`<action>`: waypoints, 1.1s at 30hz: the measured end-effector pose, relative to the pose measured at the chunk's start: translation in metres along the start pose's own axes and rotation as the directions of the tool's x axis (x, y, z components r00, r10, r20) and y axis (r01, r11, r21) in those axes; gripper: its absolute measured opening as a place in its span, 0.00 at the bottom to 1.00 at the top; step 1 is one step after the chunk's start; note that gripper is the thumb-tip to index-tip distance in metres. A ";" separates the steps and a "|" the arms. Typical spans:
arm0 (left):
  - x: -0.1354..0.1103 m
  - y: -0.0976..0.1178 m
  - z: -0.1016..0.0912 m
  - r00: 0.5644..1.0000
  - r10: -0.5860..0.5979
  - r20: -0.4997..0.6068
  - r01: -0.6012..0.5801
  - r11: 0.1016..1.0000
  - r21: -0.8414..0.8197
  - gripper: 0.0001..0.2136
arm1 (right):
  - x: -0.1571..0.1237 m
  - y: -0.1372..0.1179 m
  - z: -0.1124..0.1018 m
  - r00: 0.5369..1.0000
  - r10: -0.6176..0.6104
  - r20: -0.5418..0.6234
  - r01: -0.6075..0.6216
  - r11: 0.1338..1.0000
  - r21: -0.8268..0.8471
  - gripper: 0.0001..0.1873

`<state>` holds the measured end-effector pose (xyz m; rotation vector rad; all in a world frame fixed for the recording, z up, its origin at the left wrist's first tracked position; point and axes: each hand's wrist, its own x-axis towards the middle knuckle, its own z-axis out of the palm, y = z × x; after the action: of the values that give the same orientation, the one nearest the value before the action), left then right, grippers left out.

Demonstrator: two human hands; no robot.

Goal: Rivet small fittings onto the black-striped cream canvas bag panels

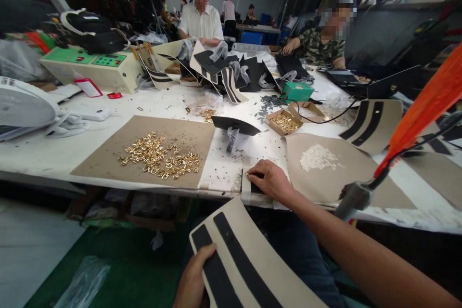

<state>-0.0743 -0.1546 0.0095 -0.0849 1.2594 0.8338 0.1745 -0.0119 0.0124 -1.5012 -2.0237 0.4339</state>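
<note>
Along the worktop's (pixel 34 159) front edge, a left sheet (pixel 104 168) bears heaped buckles (pixel 159 154), and a right sheet (pixel 321 190) bears small pieces (pixel 317 158). Between the sheets, at the front edge, a fitting (pixel 247 174) sits in the right fingers (pixel 258 169), with a curved part (pixel 236 125) behind. A carton (pixel 294 131) lies behind the right sheet's far left corner. A control box (pixel 108 75) stands toward the back left. Before the front edge, a panel (pixel 231 245) is in the left fingers (pixel 207 252).

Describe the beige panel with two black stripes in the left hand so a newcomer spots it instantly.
Find the long white worktable and look below its near edge, at bottom centre. There the person's left hand grips a beige panel with two black stripes. Unlike the similar striped panel at the table's right side, it is hand-held and runs off the picture's bottom edge.
</note>
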 end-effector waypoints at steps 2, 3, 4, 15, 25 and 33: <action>0.001 0.001 0.001 1.000 -0.001 -0.007 0.001 1.000 0.012 0.17 | -0.005 0.002 0.000 1.000 0.018 -0.020 -0.019 0.999 -0.035 0.06; 0.001 0.001 0.001 1.000 -0.001 -0.010 0.001 1.000 0.018 0.18 | -0.008 0.004 -0.001 0.999 0.027 -0.025 -0.028 0.998 -0.050 0.06; 0.002 0.001 0.002 1.000 -0.002 -0.011 0.003 1.000 0.023 0.18 | -0.009 0.005 -0.002 0.999 0.032 -0.025 -0.034 0.997 -0.066 0.06; 0.003 0.001 0.001 1.000 -0.027 0.013 0.027 1.000 0.010 0.18 | -0.015 0.006 -0.017 0.998 0.055 -0.023 -0.057 0.992 -0.112 0.10; -0.003 0.002 -0.001 1.000 0.019 -0.013 -0.019 0.999 0.028 0.19 | -0.017 0.010 -0.011 0.999 -0.033 -0.015 0.032 0.997 -0.072 0.05; -0.011 0.013 -0.005 0.995 0.096 -0.025 -0.095 0.995 0.040 0.19 | 0.001 0.018 -0.020 0.980 -0.101 0.171 0.113 0.992 -0.060 0.07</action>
<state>-0.0868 -0.1537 0.0218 -0.0050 1.3126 0.8925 0.2009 -0.0068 0.0182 -1.4293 -2.2609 0.4636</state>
